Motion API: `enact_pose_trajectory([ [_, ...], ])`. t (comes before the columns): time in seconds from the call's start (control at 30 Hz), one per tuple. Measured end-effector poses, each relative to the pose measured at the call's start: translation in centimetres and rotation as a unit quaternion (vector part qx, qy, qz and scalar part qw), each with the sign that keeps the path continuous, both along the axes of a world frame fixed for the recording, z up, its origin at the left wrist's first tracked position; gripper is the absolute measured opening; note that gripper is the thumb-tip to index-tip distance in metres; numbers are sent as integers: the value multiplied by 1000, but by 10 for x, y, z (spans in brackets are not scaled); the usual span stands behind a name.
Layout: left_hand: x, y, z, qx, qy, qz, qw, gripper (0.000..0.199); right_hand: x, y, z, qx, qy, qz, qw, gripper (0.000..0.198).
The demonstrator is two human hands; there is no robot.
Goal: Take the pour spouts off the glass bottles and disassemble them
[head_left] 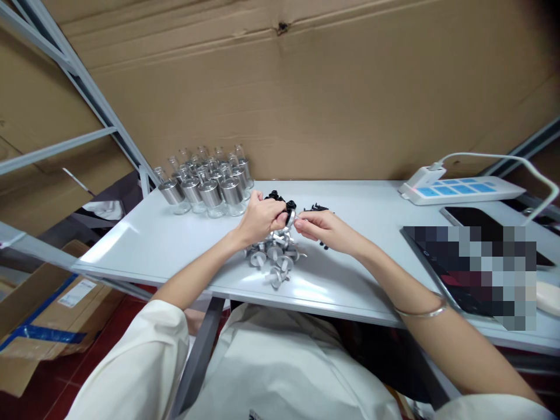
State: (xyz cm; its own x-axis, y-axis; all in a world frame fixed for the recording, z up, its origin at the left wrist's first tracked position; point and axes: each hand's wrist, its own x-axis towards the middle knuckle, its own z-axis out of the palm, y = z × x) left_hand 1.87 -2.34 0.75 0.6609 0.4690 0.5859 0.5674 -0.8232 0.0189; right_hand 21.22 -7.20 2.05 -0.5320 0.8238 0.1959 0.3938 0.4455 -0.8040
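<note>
My left hand (261,217) is closed around a small round silver-and-black cap-like piece (290,219) at the middle of the table. My right hand (326,229) meets it from the right, thumb and fingers pinched at the piece's side; what lies between those fingertips is too small to make out. Just below the hands is a pile of silver disc-shaped caps with short stems (275,256). Black round parts (275,195) lie behind my left hand, partly hidden by it. Small black pieces (315,207) are scattered behind my right hand and partly under it.
Several glass bottles with metal sleeves (210,192) stand at the back left of the white table (175,251). At the right are a power strip (464,189) with a plugged-in cable, a phone (494,230) and a dark, partly blurred flat object (437,262). Cardboard (350,105) rises behind.
</note>
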Motion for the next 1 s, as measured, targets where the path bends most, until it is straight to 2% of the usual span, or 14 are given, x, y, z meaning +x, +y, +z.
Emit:
enact_pose_trajectory([
  [0.1,-1,1,1,-34,-9,4,999,47,-1,-2,2,58,-38,-26,997,39],
  [0.2,-1,5,0,-98,3,2,995,48,1,1,2,102,-72,-53,991,35],
  [0.27,-2,9,-3,-147,23,-14,989,49,5,5,0,79,-76,-49,993,34],
  [0.37,-2,10,-7,-169,37,-40,984,45,11,11,-3,-11,-54,-8,998,39],
  [0.53,-2,0,-5,-85,41,-62,994,32,14,12,-2,-119,31,49,991,42],
  [0.67,-2,-1,-4,30,74,-70,994,32,12,12,-1,-148,60,66,985,43],
  [0.83,-4,6,-4,112,100,-46,988,33,6,9,-1,-91,34,51,994,42],
  [1.0,-7,7,1,109,69,-19,992,40,-3,-1,2,6,-1,-18,1000,43],
])
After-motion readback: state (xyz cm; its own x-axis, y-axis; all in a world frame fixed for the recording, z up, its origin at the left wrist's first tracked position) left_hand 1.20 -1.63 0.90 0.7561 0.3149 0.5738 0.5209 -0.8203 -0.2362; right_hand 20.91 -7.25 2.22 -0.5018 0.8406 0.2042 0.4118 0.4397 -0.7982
